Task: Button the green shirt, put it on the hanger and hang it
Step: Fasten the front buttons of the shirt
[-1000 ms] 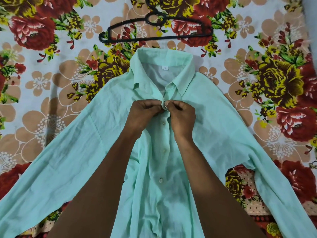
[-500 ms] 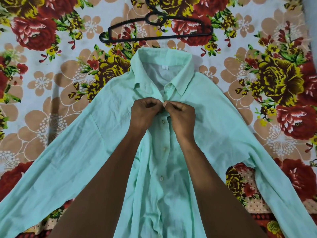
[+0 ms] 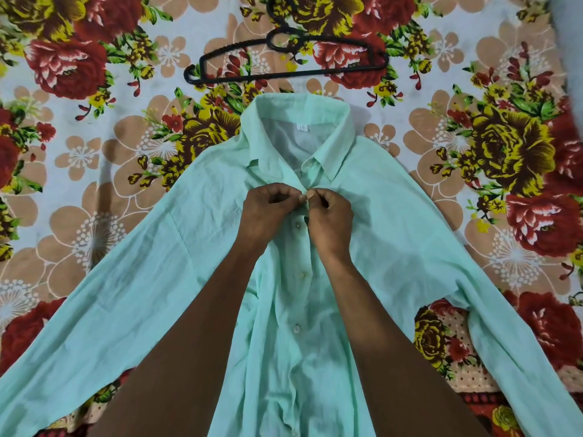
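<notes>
Shirt [image 3: 394, 234]: laid flat, front up, on a floral bedsheet [image 3: 79, 127]; sleeves spread to both sides, collar toward the hanger
Hanger [image 3: 284, 63]: black, lying on the sheet just beyond the collar, not touching it, untouched
Left hand [image 3: 268, 209]: curled closed, fingers pinched on the placket edge just below the collar
Right hand [image 3: 329, 216]: curled closed, thumb and forefinger pinched on the opposite edge at the same spot; the two hands meet tip to tip
Step judged: a top button being worked through its hole; whether it is through cannot be told, the button itself being hidden by the fingers
Buttons [image 3: 296, 227]: several seen down the placket below the hands, apparently fastened
Handling, judged: thin, light, limp cloth, already creased; no stiffness except at collar and placket; easily bunched or dragged across the sheet
Hold advised: the placket edges close to the button for fastening; the shoulders or collar for lifting, so the body hangs straight while the hanger is slid in
</notes>
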